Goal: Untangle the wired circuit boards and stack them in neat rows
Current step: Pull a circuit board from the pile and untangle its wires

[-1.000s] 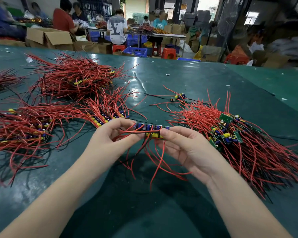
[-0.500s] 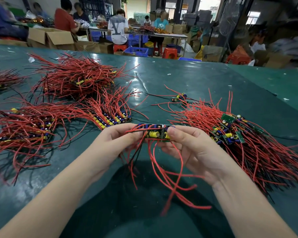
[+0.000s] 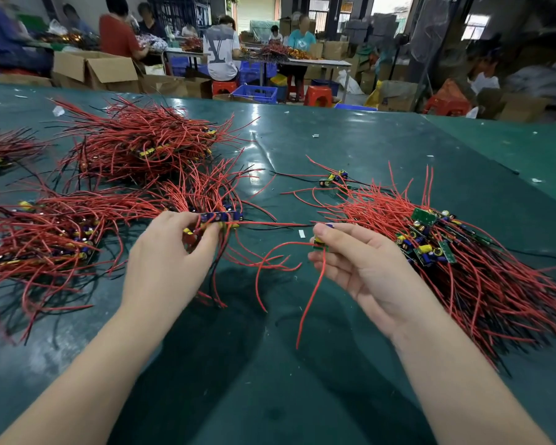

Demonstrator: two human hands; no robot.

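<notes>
My left hand [image 3: 170, 261] grips a row of small circuit boards [image 3: 220, 217] with blue and yellow parts, their red wires hanging below. It holds them against the near end of a stacked row [image 3: 203, 194]. My right hand [image 3: 353, 264] pinches a single board [image 3: 319, 243] between thumb and fingers; its red wires [image 3: 312, 290] dangle toward me. A tangled pile of boards and red wires [image 3: 430, 239] lies to the right of that hand. One loose board [image 3: 334, 178] sits farther back on the dark green table [image 3: 350, 146].
Sorted heaps of wired boards lie at left [image 3: 45, 239] and back left [image 3: 142, 146], with another at the far left edge [image 3: 0, 149]. Beyond the table, several people sit at benches among cardboard boxes [image 3: 93, 69], blue crates [image 3: 254, 93] and red stools [image 3: 318, 94].
My hands have parted. The left has carried the row of boards left and away to the stacked row. The right has drawn one board off to the right.
</notes>
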